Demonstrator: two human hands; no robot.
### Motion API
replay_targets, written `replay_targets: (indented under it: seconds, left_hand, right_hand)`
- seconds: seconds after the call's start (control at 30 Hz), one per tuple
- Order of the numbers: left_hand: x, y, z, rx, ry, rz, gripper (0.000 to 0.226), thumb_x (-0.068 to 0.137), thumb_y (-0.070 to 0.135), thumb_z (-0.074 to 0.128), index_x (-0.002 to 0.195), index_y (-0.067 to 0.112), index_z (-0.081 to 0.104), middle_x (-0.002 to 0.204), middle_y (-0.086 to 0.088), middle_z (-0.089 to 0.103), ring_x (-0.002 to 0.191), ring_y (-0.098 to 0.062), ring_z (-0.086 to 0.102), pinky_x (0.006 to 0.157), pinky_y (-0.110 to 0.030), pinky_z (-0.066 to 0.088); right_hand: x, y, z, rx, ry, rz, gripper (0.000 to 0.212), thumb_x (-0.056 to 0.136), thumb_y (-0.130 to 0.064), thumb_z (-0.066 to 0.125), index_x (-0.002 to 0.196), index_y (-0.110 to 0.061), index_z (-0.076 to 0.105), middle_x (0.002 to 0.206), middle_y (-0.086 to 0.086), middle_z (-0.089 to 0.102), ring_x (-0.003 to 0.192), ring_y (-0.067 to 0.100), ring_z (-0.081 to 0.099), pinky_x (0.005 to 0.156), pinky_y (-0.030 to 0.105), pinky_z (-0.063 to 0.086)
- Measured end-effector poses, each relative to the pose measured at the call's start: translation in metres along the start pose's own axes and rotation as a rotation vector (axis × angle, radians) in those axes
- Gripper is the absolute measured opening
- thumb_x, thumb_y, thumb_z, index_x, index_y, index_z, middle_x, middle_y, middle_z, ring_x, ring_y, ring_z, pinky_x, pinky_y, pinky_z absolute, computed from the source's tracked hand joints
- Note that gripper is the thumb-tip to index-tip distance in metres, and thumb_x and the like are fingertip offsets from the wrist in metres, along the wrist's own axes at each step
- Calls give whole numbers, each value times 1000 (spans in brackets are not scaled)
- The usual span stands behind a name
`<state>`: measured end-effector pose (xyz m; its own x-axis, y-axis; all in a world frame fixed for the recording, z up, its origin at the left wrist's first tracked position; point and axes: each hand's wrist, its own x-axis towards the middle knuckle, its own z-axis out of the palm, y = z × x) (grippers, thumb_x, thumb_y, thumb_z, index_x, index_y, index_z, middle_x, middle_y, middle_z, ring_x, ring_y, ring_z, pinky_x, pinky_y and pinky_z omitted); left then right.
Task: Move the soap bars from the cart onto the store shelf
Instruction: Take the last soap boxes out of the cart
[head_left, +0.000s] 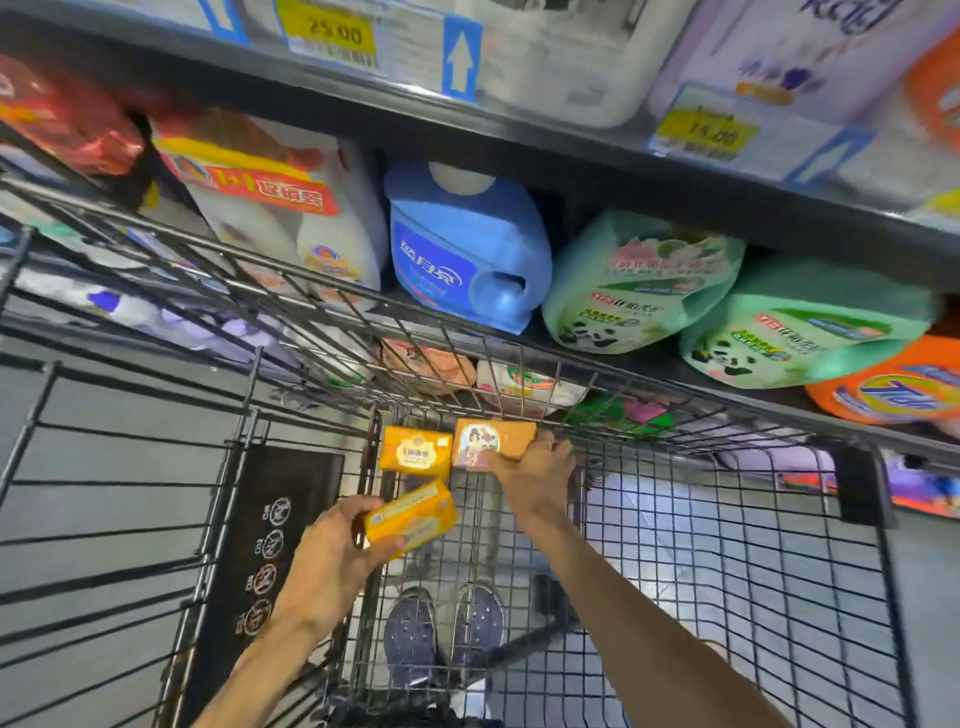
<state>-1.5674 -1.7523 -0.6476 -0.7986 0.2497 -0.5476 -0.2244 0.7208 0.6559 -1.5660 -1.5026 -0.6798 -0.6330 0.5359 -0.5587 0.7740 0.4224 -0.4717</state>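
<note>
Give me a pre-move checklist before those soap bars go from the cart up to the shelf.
1. Left hand grips the yellow soap bar: ok.
2. Right hand has a firm hold on the orange soap bar: cannot tell; its fingers lie over the box's near edge.
3. Second yellow bar waiting in the cart, untouched: ok.
4. Free gap on the shelf for bars: cannot tell; the blue detergent jug and green refill bags fill the visible stretch.
5. Lift path clear of the cart's front rim: not ok, the rim crosses just above both bars.
</note>
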Motion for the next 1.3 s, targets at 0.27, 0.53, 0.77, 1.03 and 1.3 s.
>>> replay_targets:
  seconds: [0.27,0.53,0.77,1.03,1.3]
  left_hand:
    - [-9,1,-4,-186,-1,-44,35,79,29,81,107,32,61,104,10,70,89,7,67,78,-9,50]
    - [-15,1,-18,-371,26,-81,45,72,25,86,112,30,66,104,2,75,98,-23,72,94,-51,56]
    - [-45,52,-42,-475,40,7,70,61,48,92,116,15,63,104,-1,76,99,-23,72,91,-46,57]
    - [-94,171,-81,-141,-54,322,37,78,21,86,109,31,68,96,4,76,91,-4,70,77,-14,54]
    - [-185,327,-95,-74,-123,617,39,75,21,88,109,24,68,90,6,76,85,-5,72,79,-22,55]
  right_hand:
    - [-3,16,-6,304,-61,-45,60,64,-44,84,110,-41,45,112,2,53,103,20,54,90,44,54]
    - [-21,29,-45,421,-180,-174,40,80,-5,73,110,-31,70,100,-1,76,97,22,72,85,36,57]
    - [-69,42,-121,289,-129,-217,34,84,-29,78,115,-34,65,97,-9,74,86,7,71,74,29,57]
    - [-173,34,-264,605,-93,-177,44,63,-23,93,102,-14,74,89,8,77,79,26,74,63,33,59]
    - [-313,66,-395,616,296,-259,44,75,4,81,113,-12,66,82,-9,76,79,6,70,69,16,55]
